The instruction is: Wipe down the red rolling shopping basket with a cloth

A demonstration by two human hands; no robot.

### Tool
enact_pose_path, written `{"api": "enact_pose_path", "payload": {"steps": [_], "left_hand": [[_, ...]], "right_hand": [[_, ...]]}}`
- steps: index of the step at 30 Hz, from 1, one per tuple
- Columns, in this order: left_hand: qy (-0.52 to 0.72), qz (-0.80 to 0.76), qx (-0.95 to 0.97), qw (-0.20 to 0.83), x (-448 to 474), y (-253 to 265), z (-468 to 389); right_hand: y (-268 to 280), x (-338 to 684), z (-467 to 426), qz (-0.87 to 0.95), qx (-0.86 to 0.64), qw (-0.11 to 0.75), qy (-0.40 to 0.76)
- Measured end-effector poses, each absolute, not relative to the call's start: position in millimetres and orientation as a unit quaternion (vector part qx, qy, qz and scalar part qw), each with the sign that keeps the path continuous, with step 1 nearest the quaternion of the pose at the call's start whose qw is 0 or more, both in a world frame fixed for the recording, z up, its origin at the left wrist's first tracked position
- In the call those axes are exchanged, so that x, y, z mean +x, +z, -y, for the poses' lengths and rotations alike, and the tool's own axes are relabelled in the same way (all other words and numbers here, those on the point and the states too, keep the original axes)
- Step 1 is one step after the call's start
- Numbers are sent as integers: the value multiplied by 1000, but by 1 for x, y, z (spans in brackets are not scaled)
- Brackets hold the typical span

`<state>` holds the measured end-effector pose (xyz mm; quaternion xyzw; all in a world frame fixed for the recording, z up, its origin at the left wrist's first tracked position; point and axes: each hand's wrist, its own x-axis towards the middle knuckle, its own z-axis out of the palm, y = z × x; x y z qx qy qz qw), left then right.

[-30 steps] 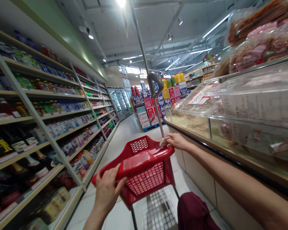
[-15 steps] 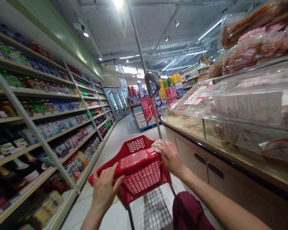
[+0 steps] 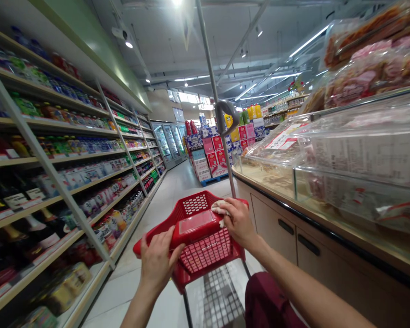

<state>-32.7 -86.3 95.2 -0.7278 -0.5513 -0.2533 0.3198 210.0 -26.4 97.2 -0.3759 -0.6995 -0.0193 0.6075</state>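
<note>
A red plastic shopping cart (image 3: 205, 253) stands right in front of me, its basket walls pierced with mesh. Across its near side runs a thick red handle (image 3: 196, 226) with a flat panel on top. My left hand (image 3: 159, 257) is closed over the handle's left end, thumb on the near side. In my right hand (image 3: 237, 221) is a crumpled whitish cloth (image 3: 220, 208), pressed against the right part of the handle. A grey pole with a looped grey grip (image 3: 225, 117) rises beyond the cart's right side; its foot is hidden.
Shelves of bottles and packs (image 3: 99, 177) line the left. To the right runs a display counter (image 3: 276, 196) with clear bins of wrapped food. Stacked cartons (image 3: 215, 157) stand on a blue pallet ahead, with glass-door coolers (image 3: 169, 141) beyond. Pale floor tiles (image 3: 177, 182) stretch between.
My right hand has slid the cloth a little leftward along the handle, baring the handle's right end. My left hand keeps its hold. The whole view has shifted slightly.
</note>
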Motion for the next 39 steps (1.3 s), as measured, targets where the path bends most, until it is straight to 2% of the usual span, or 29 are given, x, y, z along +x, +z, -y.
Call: {"api": "enact_pose_path", "payload": {"steps": [3, 6, 12, 18, 21, 26, 33, 35, 39], "left_hand": [[-255, 559, -725, 311, -31, 96, 88], [-247, 568, -725, 302, -32, 97, 87], [-234, 578, -724, 295, -35, 99, 80], [-226, 584, -714, 312, -22, 99, 73], [-224, 586, -713, 313, -18, 99, 73], [-228, 583, -706, 332, -16, 98, 77], [-235, 584, -707, 322, -20, 98, 83], [-235, 586, -708, 316, -21, 98, 84], [-236, 593, -704, 311, -20, 97, 83]], "right_hand": [[86, 230, 13, 719, -435, 536, -80], [79, 232, 13, 761, -409, 491, -109], [86, 223, 12, 788, -327, 502, -141], [83, 187, 29, 762, -260, 571, -162], [78, 182, 31, 785, -251, 539, -175], [81, 218, 13, 749, -390, 516, -142], [91, 256, -12, 841, -327, 410, -137], [92, 266, -19, 831, -336, 420, -141], [86, 253, -8, 784, -336, 495, -167]]}}
